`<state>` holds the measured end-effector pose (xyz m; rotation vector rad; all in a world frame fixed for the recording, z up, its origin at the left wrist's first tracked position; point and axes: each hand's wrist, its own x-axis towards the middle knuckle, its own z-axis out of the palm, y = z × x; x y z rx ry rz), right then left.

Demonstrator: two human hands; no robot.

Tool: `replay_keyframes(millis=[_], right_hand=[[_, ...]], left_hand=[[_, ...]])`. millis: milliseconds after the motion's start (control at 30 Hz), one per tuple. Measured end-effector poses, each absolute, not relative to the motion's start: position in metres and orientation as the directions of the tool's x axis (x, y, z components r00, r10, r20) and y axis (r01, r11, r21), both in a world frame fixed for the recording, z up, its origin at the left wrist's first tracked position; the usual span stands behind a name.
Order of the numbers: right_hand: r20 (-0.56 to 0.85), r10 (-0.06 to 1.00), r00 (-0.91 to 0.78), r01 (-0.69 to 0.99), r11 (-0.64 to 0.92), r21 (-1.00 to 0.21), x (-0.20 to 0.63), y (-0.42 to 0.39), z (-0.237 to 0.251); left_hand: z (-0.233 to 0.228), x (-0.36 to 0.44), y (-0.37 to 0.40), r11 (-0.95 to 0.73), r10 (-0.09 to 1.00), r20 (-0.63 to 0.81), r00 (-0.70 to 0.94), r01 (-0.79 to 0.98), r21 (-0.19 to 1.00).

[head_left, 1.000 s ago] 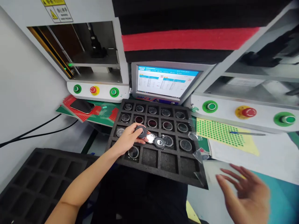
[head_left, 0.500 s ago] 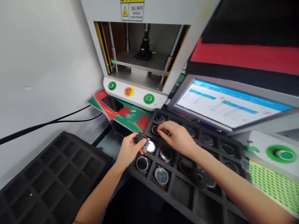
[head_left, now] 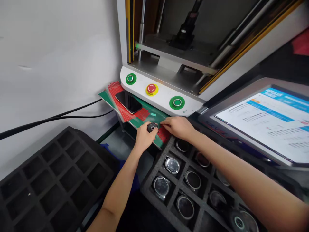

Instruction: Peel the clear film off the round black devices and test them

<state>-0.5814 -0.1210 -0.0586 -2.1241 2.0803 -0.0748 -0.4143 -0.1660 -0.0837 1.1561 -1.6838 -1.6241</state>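
— The fingers of your left hand [head_left: 144,138] are pinching a small, black, puck-like disc [head_left: 152,128] with a ringed centre; anything under it is hidden. And your right hand [head_left: 180,127]?

— Its fingertips are bunching together just beside the disc, near a patch of red stickers [head_left: 164,134] on the flat green board [head_left: 134,122]. I cannot tell whether they are pinching anything.

— Where are you holding the disc, then?

— You are holding it near the board's front edge, just left of your right fingertips.

— What could be going wrong from here?

— If your left fingers are gripping too lightly, the disc could be slipping down past that edge. Your right forearm is spanning the tray, so a low arm could be brushing the glass there.

— What are the containers holding?

— Under that forearm, the black foam tray [head_left: 173,193] with square compartments is holding round, dark glass pieces [head_left: 161,186] with silver rims. A second black disc [head_left: 238,222] with a pale ring is overlapping one of them in view; I cannot tell whether they are touching. At your left, another black foam tray [head_left: 84,177] is showing a white speck [head_left: 29,194] in one compartment.
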Motion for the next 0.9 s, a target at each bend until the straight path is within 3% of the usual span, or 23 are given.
replay_keyframes(millis=[333,900], right_hand=[[-0.111,-0.993,0.036,-0.989,-0.019,-0.148,-0.5823,-0.1242,-0.0579],[-0.172,-0.985,0.032,-0.992,-0.011,-0.124,-0.5816,-0.1242,-0.0517]], left_hand=[[-0.0829,-0.4212,-0.1677,0.022,-0.853,-0.173,-0.493,-0.364,0.931],[-0.0794,-0.4211,-0.1670,0.034,-0.847,-0.171,-0.504,-0.373,0.927]])
